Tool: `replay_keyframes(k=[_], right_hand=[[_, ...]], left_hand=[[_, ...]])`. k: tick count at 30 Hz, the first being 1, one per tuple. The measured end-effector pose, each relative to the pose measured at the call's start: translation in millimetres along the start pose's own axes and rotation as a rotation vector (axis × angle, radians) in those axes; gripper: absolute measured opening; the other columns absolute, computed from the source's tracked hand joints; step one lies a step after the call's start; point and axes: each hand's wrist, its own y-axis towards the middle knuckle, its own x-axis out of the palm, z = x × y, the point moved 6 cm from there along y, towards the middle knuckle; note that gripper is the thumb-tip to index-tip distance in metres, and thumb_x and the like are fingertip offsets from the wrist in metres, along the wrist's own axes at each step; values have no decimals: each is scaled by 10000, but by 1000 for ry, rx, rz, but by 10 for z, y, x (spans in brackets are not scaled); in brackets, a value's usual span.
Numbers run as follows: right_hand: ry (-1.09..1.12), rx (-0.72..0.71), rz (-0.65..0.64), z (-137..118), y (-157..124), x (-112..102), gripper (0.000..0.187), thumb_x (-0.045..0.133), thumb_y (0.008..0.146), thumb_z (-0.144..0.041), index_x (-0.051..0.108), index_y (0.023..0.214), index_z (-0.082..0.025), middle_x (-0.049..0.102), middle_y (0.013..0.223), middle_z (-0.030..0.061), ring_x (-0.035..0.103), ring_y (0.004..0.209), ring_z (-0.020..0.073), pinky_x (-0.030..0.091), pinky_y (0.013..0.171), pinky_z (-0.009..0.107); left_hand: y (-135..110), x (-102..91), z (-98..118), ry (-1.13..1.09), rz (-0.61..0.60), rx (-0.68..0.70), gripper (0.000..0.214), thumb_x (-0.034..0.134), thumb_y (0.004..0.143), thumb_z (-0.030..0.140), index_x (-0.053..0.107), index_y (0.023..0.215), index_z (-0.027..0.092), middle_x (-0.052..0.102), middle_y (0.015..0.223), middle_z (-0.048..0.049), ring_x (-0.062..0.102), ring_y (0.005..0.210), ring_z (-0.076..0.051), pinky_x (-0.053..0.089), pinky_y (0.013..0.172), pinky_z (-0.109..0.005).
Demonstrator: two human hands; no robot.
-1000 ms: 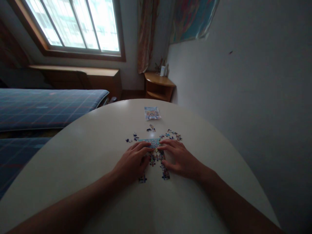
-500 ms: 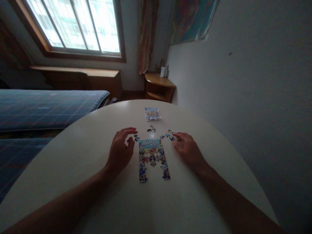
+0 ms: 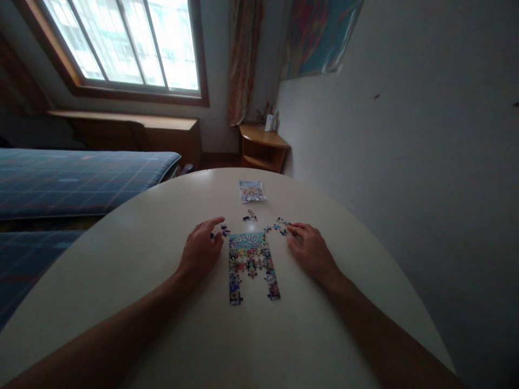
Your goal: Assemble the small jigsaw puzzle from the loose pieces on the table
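Observation:
A partly assembled jigsaw puzzle (image 3: 250, 251) with a colourful picture lies flat on the white table, its near middle open between two side strips. My left hand (image 3: 201, 247) rests to its left, thumb and index finger apart beside a few loose jigsaw pieces (image 3: 225, 230). On the other side, my right hand (image 3: 312, 248) has curved fingers over the edge of another loose group of pieces (image 3: 278, 227), with a gap between thumb and index finger. A dark piece seems to lie under those fingers, partly hidden. More loose pieces (image 3: 250, 216) lie beyond the puzzle.
A small printed picture sheet (image 3: 252, 192) lies farther back on the round white table (image 3: 170, 335). A bed with a blue plaid mattress (image 3: 81, 181) stands to the left. A wooden corner cabinet (image 3: 263, 138) is behind the table, and a wall runs along the right.
The whole view has shifted slightly. My right fingertips have curled a little closer to the loose pieces; my left thumb and index finger remain apart. The puzzle looks the same.

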Motion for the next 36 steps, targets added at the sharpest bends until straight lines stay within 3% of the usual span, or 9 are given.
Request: replay_keyframes(k=[8, 20, 36], right_hand=[[27, 1, 34, 25, 15, -19, 322, 536, 834, -224, 689, 1112, -167, 671, 1152, 117, 588, 1086, 260, 449, 1010, 468], [-21, 14, 68, 42, 9, -31, 326, 540, 806, -214, 687, 1094, -175, 697, 1105, 112, 599, 1049, 272, 457, 991, 477], [-78, 133, 51, 76, -9, -78, 412, 573, 770, -198, 638, 1173, -138, 682, 1109, 135, 587, 1048, 306, 473, 962, 489]], left_hand=[[-14, 60, -18, 64, -105, -55, 433, 454, 867, 153, 587, 1279, 154, 672, 1236, -109, 587, 1211, -276, 437, 1073, -483], [-53, 105, -29, 113, -88, 68, 400, 438, 881, 153, 588, 1248, 210, 623, 1329, -69, 538, 1267, -250, 392, 1106, -482], [-64, 110, -14, 126, -137, 53, 379, 424, 901, 192, 575, 1249, 185, 588, 1365, -85, 513, 1281, -274, 364, 1106, -503]])
